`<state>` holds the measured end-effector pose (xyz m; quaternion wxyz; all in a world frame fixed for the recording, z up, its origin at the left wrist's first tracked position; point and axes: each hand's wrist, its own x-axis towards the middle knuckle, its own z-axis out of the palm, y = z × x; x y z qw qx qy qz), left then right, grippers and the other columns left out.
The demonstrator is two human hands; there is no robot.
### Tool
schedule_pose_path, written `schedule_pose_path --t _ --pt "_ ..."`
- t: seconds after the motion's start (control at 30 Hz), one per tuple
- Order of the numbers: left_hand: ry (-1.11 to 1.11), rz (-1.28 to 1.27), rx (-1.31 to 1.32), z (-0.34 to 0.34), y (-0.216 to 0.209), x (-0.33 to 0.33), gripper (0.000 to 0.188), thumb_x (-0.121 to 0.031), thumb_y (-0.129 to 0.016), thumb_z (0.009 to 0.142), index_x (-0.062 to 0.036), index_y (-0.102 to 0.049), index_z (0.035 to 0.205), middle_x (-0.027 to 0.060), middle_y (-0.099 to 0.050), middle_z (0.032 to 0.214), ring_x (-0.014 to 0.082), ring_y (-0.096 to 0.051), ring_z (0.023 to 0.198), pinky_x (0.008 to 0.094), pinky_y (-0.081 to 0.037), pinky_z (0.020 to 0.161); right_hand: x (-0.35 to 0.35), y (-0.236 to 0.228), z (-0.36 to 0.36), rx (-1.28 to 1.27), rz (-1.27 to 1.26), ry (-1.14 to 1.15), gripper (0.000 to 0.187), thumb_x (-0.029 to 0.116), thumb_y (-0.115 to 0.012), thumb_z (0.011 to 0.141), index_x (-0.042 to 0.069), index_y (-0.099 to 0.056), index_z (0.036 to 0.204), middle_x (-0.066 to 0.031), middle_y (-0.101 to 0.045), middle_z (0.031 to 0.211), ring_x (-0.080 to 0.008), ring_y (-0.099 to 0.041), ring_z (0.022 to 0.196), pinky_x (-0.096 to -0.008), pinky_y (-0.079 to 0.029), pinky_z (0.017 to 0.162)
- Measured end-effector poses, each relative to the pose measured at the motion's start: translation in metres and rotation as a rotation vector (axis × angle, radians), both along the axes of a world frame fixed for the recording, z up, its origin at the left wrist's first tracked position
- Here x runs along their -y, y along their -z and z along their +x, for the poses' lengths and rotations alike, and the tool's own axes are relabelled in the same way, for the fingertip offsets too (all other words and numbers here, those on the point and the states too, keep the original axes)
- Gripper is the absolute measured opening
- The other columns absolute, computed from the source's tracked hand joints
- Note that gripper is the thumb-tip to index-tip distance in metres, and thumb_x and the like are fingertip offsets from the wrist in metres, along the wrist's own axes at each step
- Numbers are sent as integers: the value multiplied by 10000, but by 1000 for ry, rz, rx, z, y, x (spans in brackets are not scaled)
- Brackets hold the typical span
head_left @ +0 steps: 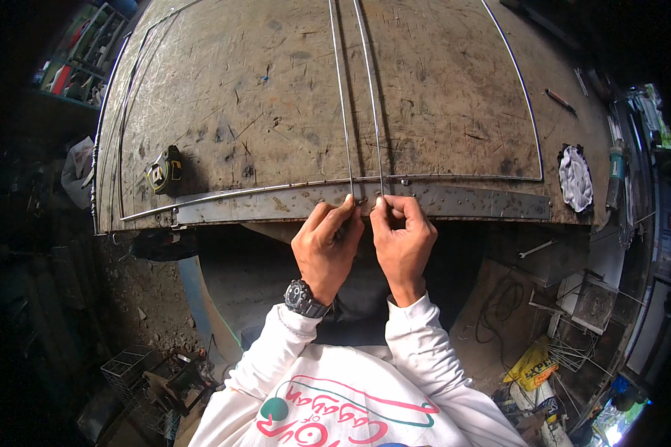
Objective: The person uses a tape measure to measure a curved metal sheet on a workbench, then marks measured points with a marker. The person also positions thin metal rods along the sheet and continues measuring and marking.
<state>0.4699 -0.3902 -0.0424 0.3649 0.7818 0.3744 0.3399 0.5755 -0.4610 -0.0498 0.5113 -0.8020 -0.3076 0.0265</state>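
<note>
Two thin metal rods, a left rod and a right rod, run side by side from the far edge of view to the near edge of the worn wooden tabletop. My left hand pinches the near end of the left rod between thumb and forefinger. Close beside it, my right hand pinches the right rod's end the same way. Both rods cross over a thin bar and a flat grey metal strip along the table's front edge. Their far ends lie out of view.
A tape measure sits at the left front. On the right are a crumpled white cloth, a pen-like tool and a bent rod. Below the table, a yellow bag and wire racks clutter the floor.
</note>
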Motion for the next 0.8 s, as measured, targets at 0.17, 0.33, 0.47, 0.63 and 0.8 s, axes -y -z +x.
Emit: schedule_pose_path --t 0.17,0.33,0.47,0.63,0.8 --pt "-5 38 -11 -1 2 -2 275 -55 -822 866 -60 -784 1139 72 -664 842 242 -671 661 337 -528 600 0 -2 -1 -32 -3 8 119 54 -808 901 28 -699 941 -101 -737 796 -243 -740 685 -355 -569 624" --pt "-6 22 -11 0 3 -2 270 -55 -824 864 -61 -787 1131 76 -668 845 251 -680 676 340 -535 611 -1 -1 -1 -33 1 13 126 60 -813 897 27 -701 944 -100 -738 796 -246 -737 683 -359 -571 628" --pt "-23 9 -15 1 3 -1 265 -56 -829 863 -60 -788 1124 77 -668 846 248 -676 672 337 -536 611 0 1 0 5 -11 12 130 64 -816 892 28 -704 947 -103 -739 805 -251 -737 689 -366 -573 631" --pt "-28 19 -13 1 3 -1 258 -56 -835 861 -58 -790 1115 76 -667 848 238 -667 662 328 -534 608 0 1 0 8 -3 10 124 63 -813 894 29 -708 948 -105 -740 817 -259 -736 700 -367 -576 637" --pt "-26 1 6 1 1 -1 272 -44 -841 852 -53 -791 1119 75 -662 846 221 -658 653 319 -528 605 1 1 2 12 13 -15 114 51 -807 901 15 -723 970 -101 -734 806 -227 -719 691 -346 -568 640"
